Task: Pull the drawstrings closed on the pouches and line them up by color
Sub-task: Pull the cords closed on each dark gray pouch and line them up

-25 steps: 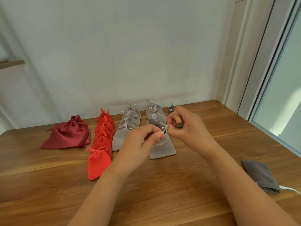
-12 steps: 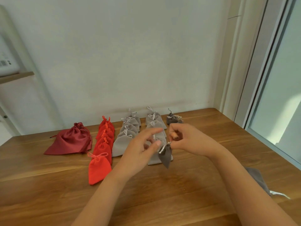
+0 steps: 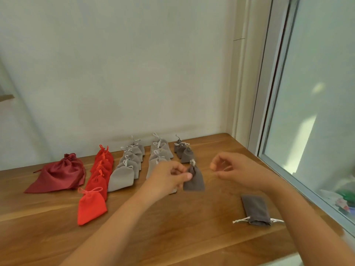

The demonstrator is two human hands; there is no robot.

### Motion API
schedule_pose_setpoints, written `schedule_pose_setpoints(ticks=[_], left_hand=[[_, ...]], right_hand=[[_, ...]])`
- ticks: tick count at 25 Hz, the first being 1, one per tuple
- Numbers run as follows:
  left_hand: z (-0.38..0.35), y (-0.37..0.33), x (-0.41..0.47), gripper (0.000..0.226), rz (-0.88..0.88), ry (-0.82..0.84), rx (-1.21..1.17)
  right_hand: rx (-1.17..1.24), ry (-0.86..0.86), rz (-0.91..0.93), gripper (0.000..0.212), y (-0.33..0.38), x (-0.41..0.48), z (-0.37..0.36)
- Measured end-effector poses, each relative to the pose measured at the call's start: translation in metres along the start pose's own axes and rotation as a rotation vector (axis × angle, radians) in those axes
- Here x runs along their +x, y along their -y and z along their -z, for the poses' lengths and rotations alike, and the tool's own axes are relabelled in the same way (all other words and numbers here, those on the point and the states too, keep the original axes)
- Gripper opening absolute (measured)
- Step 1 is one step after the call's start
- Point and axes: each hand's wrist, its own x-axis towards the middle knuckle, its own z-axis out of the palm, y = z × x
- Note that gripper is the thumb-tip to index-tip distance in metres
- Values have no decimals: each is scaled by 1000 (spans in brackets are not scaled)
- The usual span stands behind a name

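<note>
The fingers (image 3: pixel 178 168) of the left hand (image 3: pixel 165 179) are curled, and the thumb tip lies against the left edge of a dark grey pouch (image 3: pixel 195 179). Whether they pinch the cloth or only touch it cannot be told. The right hand (image 3: pixel 238 170), at three o'clock from that pouch and apart from it, hangs loosely curled and holds nothing.

The pouch lies flat on the worktop (image 3: pixel 172 231). Its neck is gathered and its pale cord is knotted at the twelve o'clock end, so it looks drawn closed. It sits at the six o'clock end of the dark grey row (image 3: pixel 184 152), probably to lengthen that colour's line toward the person.

At nine o'clock from that row are two light grey rows (image 3: pixel 160 150) (image 3: pixel 128 167), then an orange-red row (image 3: pixel 99 169). In each, the pouches overlap like shingles with their necks toward the wall. A lone maroon satin pouch (image 3: pixel 57 173), larger than the rest, lies furthest toward nine o'clock.

At five o'clock from the right hand lies another dark grey pouch (image 3: pixel 255 210), well apart from the rows. Its mouth is ungathered and its white cords (image 3: pixel 240 220) are splayed to both sides. It appears to be the one left to close and add. A window frame (image 3: pixel 269 93) borders the worktop at three o'clock.

No brand, label or writing can be read on anything.
</note>
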Motion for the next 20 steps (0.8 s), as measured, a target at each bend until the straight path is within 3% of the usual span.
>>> schedule_pose_setpoints(ticks=[3,8,14,20], left_hand=[[0,1,42,12,50,-130,182],[-18,16,101,18,177,-135,333],[-33,31,126,22,289,-223,349],[-35,42,131,19,300,-187,475]], right_hand=[[-215,104,-213,29,-35,-8,16],[-174,230,-323,52,-52,-18,16],[-214,266,-315,47,-53,-16,20],[-273,354,-344,47,-57,-16,27]])
